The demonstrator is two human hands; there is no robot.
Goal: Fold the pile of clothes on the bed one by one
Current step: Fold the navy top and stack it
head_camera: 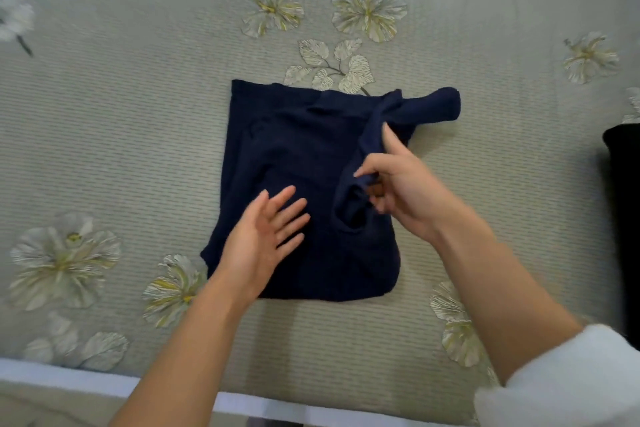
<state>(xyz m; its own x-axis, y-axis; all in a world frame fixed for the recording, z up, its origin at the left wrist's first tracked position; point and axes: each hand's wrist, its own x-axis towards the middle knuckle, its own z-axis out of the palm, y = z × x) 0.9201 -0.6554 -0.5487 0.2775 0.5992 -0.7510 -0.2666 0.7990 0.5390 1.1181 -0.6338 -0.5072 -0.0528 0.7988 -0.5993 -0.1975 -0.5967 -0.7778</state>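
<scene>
Covering nearly the whole view was the bed (138,121), grey-green and printed with pale flowers. The navy garment (294,149) lay partly folded at its middle, one sleeve (436,106) poking out right. A black cloth (623,184), perhaps more clothing, sat at the right edge. My left hand (263,239) hung over the garment, fingers straight; my right hand (398,191) pinched a raised fold.

No text, label, brand, number or sign can be read anywhere; the navy garment (284,149) shows plain cloth; the flowered bedspread (138,114) carries only its printed pattern.
</scene>
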